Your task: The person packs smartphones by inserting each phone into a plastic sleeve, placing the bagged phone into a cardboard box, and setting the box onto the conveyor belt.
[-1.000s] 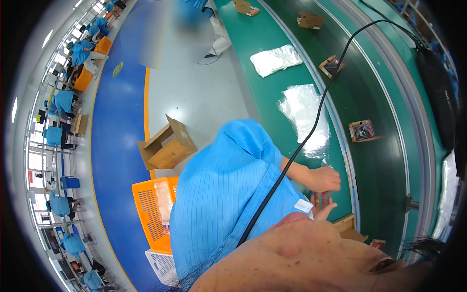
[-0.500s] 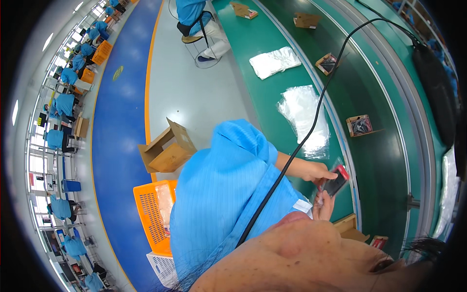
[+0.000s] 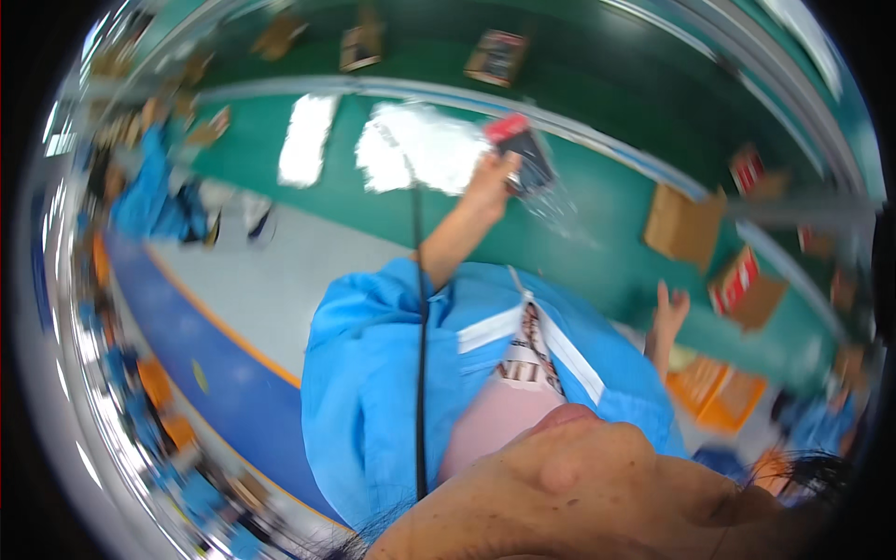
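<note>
My left hand [image 3: 490, 184] is closed round the lower edge of a clear plastic bag [image 3: 528, 161] that holds a flat dark item with a red top end. It is held up over the green table, just right of a spread stack of clear plastic bags [image 3: 420, 147]. My right hand [image 3: 669, 315] is off to the right with fingers apart and nothing in it. Beside that hand stands an open brown carton [image 3: 763, 301] with a red-and-white pack [image 3: 735, 280] in it. The picture is smeared by motion, so the item's kind is unclear.
A brown carton [image 3: 684, 227] sits at the table's far edge. Small open boxes [image 3: 497, 58] lie on the dark green belt beyond. A second white stack [image 3: 308, 140] is farther left. A black cable [image 3: 420, 327] hangs across the view. An orange crate [image 3: 717, 392] stands low right.
The view has swung round toward the right. My hands, together at the bagged item before, are now apart: the left keeps it, while the right has let go and moved right toward the cartons.
</note>
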Motion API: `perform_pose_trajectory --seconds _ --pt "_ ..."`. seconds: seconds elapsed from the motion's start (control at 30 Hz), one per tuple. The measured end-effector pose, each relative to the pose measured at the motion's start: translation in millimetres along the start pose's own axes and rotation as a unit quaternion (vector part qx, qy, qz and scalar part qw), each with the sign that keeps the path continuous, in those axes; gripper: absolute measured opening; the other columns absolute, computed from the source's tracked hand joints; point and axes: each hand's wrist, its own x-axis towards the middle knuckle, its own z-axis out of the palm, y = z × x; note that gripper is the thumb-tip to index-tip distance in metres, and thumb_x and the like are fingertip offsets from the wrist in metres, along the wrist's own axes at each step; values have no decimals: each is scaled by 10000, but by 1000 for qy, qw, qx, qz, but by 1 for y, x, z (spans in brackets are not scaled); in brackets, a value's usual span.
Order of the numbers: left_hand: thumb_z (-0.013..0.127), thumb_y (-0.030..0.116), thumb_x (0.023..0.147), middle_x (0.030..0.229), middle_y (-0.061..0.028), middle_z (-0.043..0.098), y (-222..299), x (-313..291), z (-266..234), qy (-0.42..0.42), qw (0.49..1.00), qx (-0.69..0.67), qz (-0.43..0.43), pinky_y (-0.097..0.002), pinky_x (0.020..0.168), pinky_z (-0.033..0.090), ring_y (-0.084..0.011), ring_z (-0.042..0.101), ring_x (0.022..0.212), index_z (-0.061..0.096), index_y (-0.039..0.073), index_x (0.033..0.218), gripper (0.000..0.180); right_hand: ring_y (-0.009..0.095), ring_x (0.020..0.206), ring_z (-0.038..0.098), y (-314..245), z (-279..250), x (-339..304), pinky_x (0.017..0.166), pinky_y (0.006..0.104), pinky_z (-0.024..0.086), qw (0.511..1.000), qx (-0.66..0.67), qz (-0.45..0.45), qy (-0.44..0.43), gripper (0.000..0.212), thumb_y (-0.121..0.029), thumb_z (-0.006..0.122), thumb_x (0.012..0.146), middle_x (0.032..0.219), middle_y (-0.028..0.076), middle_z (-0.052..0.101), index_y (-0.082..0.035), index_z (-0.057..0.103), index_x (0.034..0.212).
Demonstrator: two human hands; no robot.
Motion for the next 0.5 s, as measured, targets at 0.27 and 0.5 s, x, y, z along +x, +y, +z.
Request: perform_pose_trajectory --seconds 0.27,0.5 --pt "603 69 873 1054 -25 605 -17 9 87 -100 964 187 162 -269 843 433 -103 553 907 558 52 1149 280 363 687 625 3 61 79 608 423 486 936 -270 -206 94 462 -400 598 859 726 239 623 60 639 852" --pt "649 15 670 971 -85 552 -54 12 77 -260 674 519 456 -368 839 441 -289 507 953 661 113 1045 388 385 760 557 -12 168 -13 661 446 455 917 -100 -384 -35 78 -42 591 800 869 188 583 24 599 839"
